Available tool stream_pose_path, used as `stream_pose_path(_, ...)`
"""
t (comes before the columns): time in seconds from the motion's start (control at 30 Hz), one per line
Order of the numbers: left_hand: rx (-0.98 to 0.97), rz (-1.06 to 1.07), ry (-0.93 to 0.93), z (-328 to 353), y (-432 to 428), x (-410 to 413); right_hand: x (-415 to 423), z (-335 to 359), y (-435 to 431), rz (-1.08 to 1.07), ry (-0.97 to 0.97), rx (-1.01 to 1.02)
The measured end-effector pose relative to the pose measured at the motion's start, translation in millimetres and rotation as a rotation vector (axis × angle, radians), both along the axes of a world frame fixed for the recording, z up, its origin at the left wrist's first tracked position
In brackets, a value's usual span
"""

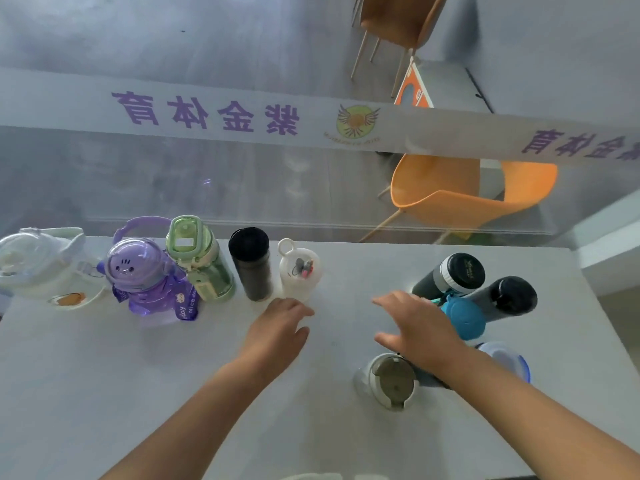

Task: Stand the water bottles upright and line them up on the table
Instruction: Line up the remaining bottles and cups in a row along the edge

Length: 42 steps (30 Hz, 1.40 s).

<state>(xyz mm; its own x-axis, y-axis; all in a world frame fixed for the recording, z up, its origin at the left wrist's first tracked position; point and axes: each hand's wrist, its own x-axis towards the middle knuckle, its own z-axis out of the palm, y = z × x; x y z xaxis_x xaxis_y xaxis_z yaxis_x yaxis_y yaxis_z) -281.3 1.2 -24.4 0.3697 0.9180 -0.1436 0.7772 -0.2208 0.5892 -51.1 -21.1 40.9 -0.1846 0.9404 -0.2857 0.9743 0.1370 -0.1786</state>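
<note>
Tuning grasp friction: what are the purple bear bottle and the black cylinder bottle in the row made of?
Purple bear-shaped bottle: likely clear glossy plastic; see-through, bright highlights on the dome. Black cylindrical bottle: matte dark body, no glare; coated metal or plastic, cannot tell.

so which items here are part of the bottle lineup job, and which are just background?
Job items:
- lined-up row: white jug, purple bottle, green bottle, black flask, small white bottle
- still to line up: two dark flasks, blue-capped bottle, grey-lidded bottle, clear bottle
- left hand, right hand, table

Background:
- orange chair
- brown chair
- banner
</note>
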Motion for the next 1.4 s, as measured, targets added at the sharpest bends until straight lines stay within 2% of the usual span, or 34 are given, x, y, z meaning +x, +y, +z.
stream_pose_path(0.23,0.014,-0.081,0.021,1.8,-3.2,31.9,14.3,-10.3,-43.3,0.199,-0.082,-0.130)
stream_pose_path(0.47,0.013,-0.079,0.030,0.9,-10.1,34.0,11.6,-20.3,-50.3,0.385,-0.243,-0.131)
stream_pose_path(0.67,0.044,-0.012,0.041,2.9,-10.2,24.2,4.5,-19.0,-25.5,0.293,-0.124,-0.061)
stream_pose_path(0.87,0.197,0.126,-0.015,6.2,-0.9,18.1,-4.0,-19.5,32.8,0.061,0.039,-0.032)
stream_pose_path(1.0,0.306,0.149,0.026,13.7,16.2,23.3,-12.2,-23.7,67.1,-0.031,0.100,-0.030)
stream_pose_path(1.2,0.257,0.082,0.205,19.5,52.4,38.3,-17.1,-27.9,96.1,-0.064,0.125,-0.072)
stream_pose_path(1.4,0.056,0.029,0.485,17.9,74.1,46.2,-13.7,-32.1,107.2,-0.080,0.162,-0.094)
